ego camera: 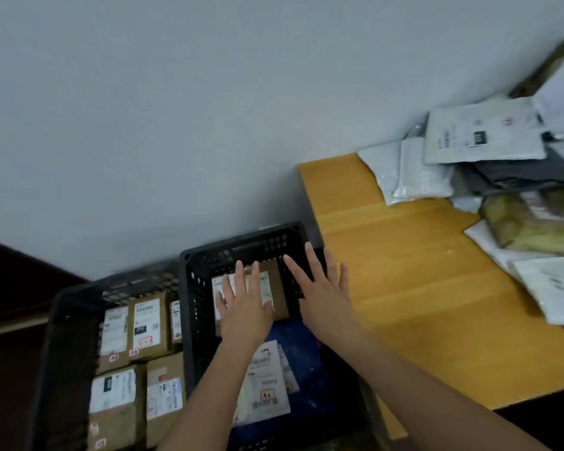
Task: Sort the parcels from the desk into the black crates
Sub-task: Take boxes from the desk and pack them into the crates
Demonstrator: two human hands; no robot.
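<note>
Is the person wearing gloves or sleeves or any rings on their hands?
No gloves. The left hand and right hand are both bare, and both forearms are bare right down to the picture's edge, so no sleeves show. No ring, watch or bracelet is visible, though the picture is slightly blurry.

— What colours do the two plastic lattice crates show?
— Both black: the left black crate (69, 323) and the right black crate (196, 288), their walls pierced in a grid pattern.
— And inside?
— Brown cardboard boxes (144, 327) with white labels printed in black, some with small red marks. A dark blue bag (306, 346) lies in the right crate under a white label.
— The bench?
— The orange-yellow wooden bench (404, 288) carries white and grey plastic mailers (482, 135) near its far right corner, with a yellowish-green wrapped parcel (528, 222).
— The wall (176, 109)?
— Pale grey.
</note>
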